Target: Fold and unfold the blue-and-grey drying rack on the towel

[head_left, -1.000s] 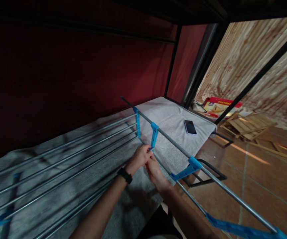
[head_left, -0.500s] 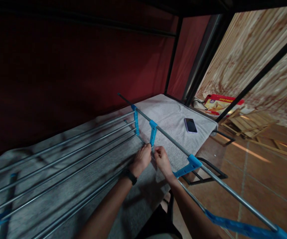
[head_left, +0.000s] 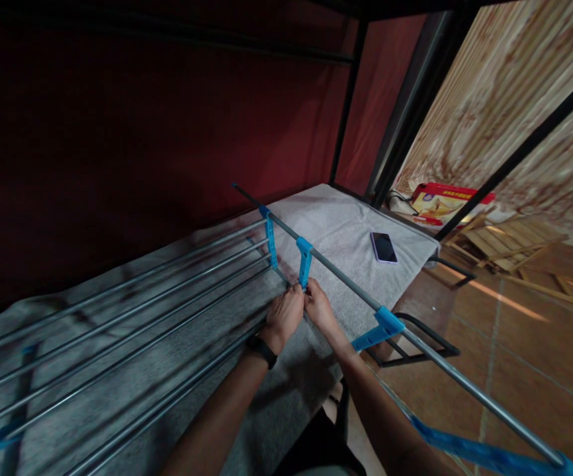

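A rack of grey metal tubes (head_left: 167, 277) joined by blue plastic brackets lies across the bed. One blue bracket (head_left: 305, 259) hangs from a long tube (head_left: 341, 277) near the middle of the view. At its lower end, my left hand (head_left: 286, 311), with a black band on the wrist, has its fingers closed round the bracket end. My right hand (head_left: 319, 305) pinches at the same spot from the right, its fingertips against the bracket. Whether a small part sits between the fingers is hidden. Another blue bracket (head_left: 383, 327) sits farther along the tube, beside my right forearm.
A phone (head_left: 384, 247) lies on the grey blanket (head_left: 336, 211) beyond the tube. Black frame posts (head_left: 349, 99) and a dark red curtain (head_left: 192, 132) border the bed. Right, a red and yellow box (head_left: 445, 203) and a folded wooden piece (head_left: 509, 241) rest on the floor.
My right hand has moved left and up, from slightly apart to the bracket's lower end, beside my left hand. My left hand stays at the bracket. The view has shifted slightly.
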`<action>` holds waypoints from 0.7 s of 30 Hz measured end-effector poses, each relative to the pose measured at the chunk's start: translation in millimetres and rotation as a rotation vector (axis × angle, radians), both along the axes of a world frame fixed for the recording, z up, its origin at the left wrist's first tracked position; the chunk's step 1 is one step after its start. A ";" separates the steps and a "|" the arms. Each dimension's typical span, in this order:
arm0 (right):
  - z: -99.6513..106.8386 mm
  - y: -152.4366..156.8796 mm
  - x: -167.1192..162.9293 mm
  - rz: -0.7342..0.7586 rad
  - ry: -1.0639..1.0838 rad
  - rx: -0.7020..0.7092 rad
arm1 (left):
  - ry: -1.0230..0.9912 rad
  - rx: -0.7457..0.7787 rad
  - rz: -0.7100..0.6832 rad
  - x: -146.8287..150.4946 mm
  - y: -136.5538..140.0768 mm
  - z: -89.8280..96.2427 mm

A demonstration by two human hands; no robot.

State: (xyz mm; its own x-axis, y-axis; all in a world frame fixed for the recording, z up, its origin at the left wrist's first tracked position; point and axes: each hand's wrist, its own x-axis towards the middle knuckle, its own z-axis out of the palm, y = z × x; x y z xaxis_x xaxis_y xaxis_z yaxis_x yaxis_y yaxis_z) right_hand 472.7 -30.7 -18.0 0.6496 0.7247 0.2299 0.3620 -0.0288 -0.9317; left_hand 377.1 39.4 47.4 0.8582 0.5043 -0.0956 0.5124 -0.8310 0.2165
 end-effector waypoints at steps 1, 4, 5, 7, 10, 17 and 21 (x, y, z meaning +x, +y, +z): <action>0.5 1.1 0.8 -0.006 -0.013 -0.011 | 0.001 0.000 0.001 0.0 -0.1 -0.1; 1.2 3.6 3.2 0.000 -0.058 -0.038 | 0.003 -0.003 0.000 -0.7 -0.3 0.1; 1.4 3.9 4.1 0.007 -0.068 -0.046 | 0.004 -0.005 0.000 -1.0 -0.3 0.4; 1.8 4.1 5.6 0.013 -0.078 -0.056 | 0.005 -0.011 0.002 -1.7 0.3 1.1; 2.8 3.6 6.6 0.015 -0.075 -0.063 | 0.005 -0.024 -0.002 -2.3 1.9 2.7; 2.7 3.7 6.6 0.044 -0.077 -0.055 | 0.004 -0.038 0.006 -1.3 3.0 7.1; 1.0 4.6 6.2 0.041 -0.100 -0.059 | -0.009 -0.038 0.016 -1.1 1.6 10.8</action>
